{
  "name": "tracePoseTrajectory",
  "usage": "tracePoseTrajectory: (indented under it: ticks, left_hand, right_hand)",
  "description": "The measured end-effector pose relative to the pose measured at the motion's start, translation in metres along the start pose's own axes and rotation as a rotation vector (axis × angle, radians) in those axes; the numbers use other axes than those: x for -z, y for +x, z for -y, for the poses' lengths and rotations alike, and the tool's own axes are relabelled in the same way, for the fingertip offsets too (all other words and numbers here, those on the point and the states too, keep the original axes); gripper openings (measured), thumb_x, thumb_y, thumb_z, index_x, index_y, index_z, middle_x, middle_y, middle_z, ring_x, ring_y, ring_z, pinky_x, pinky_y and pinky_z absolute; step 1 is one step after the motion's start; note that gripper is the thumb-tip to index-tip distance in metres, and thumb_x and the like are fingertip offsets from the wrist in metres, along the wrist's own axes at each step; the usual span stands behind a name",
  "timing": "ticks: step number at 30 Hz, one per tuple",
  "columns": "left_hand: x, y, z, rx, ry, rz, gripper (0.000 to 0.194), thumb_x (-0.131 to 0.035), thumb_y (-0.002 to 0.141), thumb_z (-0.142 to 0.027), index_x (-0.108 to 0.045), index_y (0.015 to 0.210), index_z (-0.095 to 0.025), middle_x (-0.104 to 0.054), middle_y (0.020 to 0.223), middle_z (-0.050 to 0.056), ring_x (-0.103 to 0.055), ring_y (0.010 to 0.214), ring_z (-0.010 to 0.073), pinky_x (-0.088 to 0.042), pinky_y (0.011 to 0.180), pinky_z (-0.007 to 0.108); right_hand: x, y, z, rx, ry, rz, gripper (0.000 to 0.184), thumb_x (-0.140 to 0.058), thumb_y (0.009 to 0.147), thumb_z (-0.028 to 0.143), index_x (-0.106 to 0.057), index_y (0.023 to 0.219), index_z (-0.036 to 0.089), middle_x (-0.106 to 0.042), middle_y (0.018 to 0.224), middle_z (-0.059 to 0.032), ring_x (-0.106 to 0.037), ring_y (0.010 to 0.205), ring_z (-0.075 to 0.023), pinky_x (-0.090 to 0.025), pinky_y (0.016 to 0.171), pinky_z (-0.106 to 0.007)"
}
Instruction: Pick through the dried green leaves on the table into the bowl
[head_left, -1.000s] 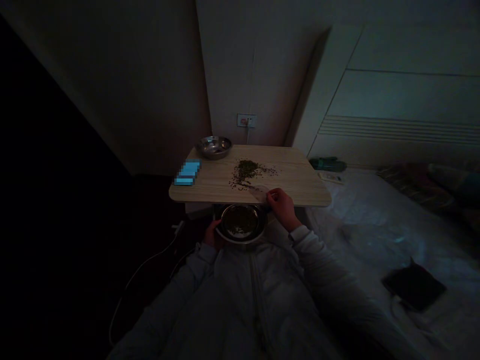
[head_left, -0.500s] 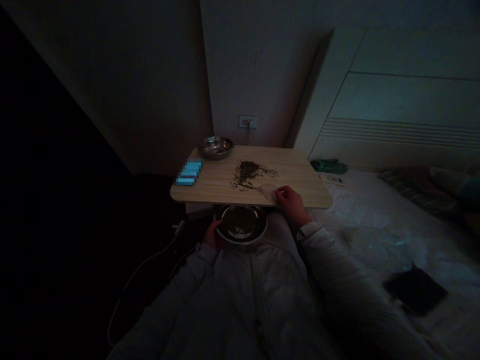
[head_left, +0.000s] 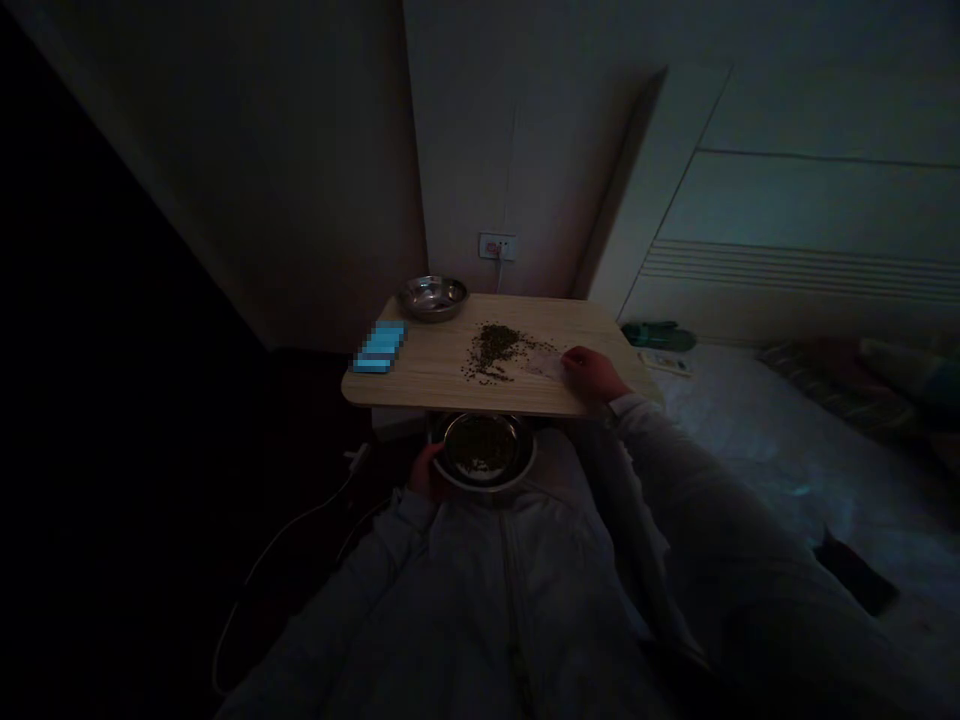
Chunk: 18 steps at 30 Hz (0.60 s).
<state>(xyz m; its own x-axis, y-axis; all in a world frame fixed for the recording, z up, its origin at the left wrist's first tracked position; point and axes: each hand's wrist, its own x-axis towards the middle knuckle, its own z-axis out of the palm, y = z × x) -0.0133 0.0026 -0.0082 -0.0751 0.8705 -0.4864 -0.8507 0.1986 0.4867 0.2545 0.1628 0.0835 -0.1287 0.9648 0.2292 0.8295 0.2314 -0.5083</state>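
Observation:
My left hand (head_left: 424, 474) is closed on the left rim of a metal bowl (head_left: 529, 460), held over my lap just below the table's front edge. Small greenish grains (head_left: 480, 442) lie inside it. Above, a loose heap of similar small grains (head_left: 496, 345) is spread on the light wooden table (head_left: 420, 388), with stray ones around it. My right hand (head_left: 594, 372) pinches a thin, clear sheet-like piece (head_left: 544, 364), perhaps plastic, low over the tabletop at the right of the heap. In the dim light its exact kind cannot be made out.
Another metal bowl (head_left: 433, 312) stands at the table's back left, with a lit, pixelated phone-like screen (head_left: 380, 347) in front. A wall socket (head_left: 497, 246) is behind. To the right is a bed (head_left: 720, 420) with a dark object (head_left: 856, 575). A white cable (head_left: 259, 560) hangs at left.
My right hand has moved right and slightly away from me with the clear piece, leaving a short line of grains near the heap's front. My left hand and the bowl stay put.

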Motion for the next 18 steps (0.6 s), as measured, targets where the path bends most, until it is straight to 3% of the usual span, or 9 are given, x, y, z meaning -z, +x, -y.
tracePoseTrajectory:
  ticks: [5,10,18]
  left_hand:
    - [-0.003,-0.003,-0.001,0.096,0.019,-0.093,0.013,-0.055,0.070,-0.014,-0.068,0.067,-0.017,-0.071,0.061,0.007,-0.066,0.097,0.0278,-0.051,0.089,0.040]
    - [-0.005,-0.008,-0.001,0.130,-0.039,-0.067,0.015,-0.054,0.069,-0.014,-0.069,0.071,-0.016,-0.073,0.069,0.008,-0.065,0.101,0.0274,-0.048,0.094,0.040]
    - [-0.007,-0.010,-0.001,0.113,0.005,-0.082,0.014,-0.054,0.070,-0.015,-0.068,0.070,-0.014,-0.073,0.065,0.009,-0.067,0.096,0.0278,-0.051,0.090,0.040]
  right_hand:
    - [0.002,0.016,-0.001,0.020,0.041,-0.008,0.014,-0.053,0.079,0.022,-0.065,0.080,0.017,-0.069,0.081,-0.0072,-0.059,0.073,-0.0173,-0.043,0.069,-0.028]
    - [0.003,0.011,0.011,0.044,0.159,-0.034,0.012,-0.054,0.078,0.025,-0.063,0.079,0.017,-0.068,0.076,-0.0052,-0.057,0.069,-0.0161,-0.043,0.069,-0.028]
    - [-0.030,-0.013,0.049,0.087,0.335,0.043,0.013,-0.051,0.078,0.027,-0.059,0.074,0.017,-0.065,0.073,-0.0041,-0.056,0.068,-0.0149,-0.044,0.068,-0.028]
